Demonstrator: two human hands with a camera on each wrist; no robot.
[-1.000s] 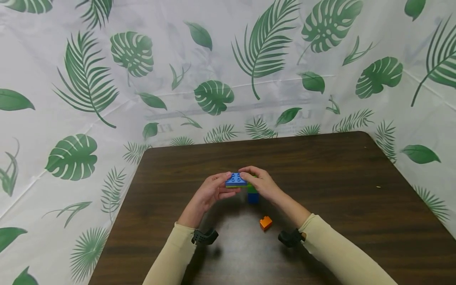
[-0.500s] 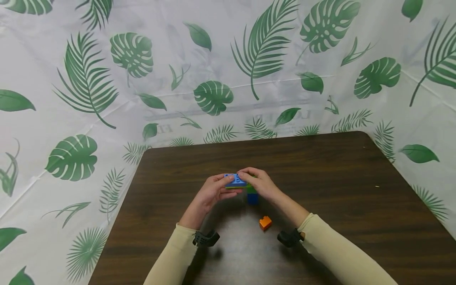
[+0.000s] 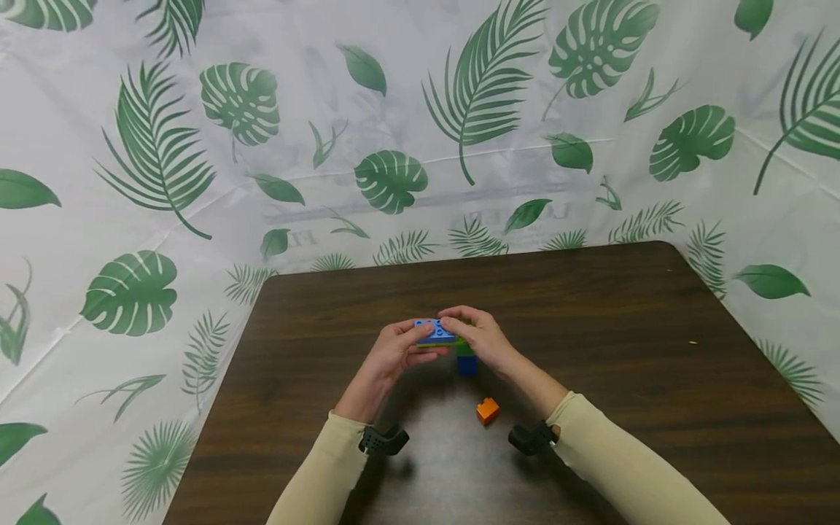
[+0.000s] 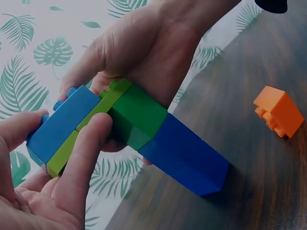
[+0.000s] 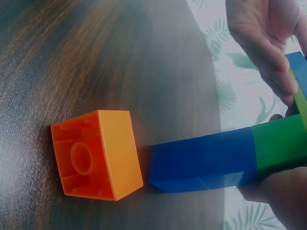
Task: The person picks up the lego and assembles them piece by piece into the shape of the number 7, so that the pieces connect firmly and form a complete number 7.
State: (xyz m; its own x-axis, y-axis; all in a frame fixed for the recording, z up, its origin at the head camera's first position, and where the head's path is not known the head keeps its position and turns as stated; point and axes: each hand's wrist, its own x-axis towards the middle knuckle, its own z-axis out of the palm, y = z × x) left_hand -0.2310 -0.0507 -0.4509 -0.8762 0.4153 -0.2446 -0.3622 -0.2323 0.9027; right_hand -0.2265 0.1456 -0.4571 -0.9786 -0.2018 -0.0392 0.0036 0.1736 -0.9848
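A stack of toy building bricks stands upright between the hands. Two dark blue bricks (image 4: 187,153) form its lower part, with a green brick (image 4: 136,115) above them. A thin lime-green layer (image 4: 93,115) tops the green one and juts out left, bearing a light blue brick (image 4: 64,124) with studs up. My left hand (image 3: 390,354) pinches this overhanging end, thumb on the studs and fingers below. From the right, my right hand (image 3: 482,337) grips the top of the stack, its thumb on the light blue brick and its other fingers partly hidden behind.
One orange brick (image 5: 96,155) lies on its side on the dark wood table (image 3: 590,350), nearer the person than the stack. Behind the table hangs a white leaf-print sheet (image 3: 295,109). Each wrist wears a black camera strap.
Since a second ago, the left thumb has slid right, farther over the light blue brick's studs. The right hand stays almost where it was, and the stack and orange brick keep their places.
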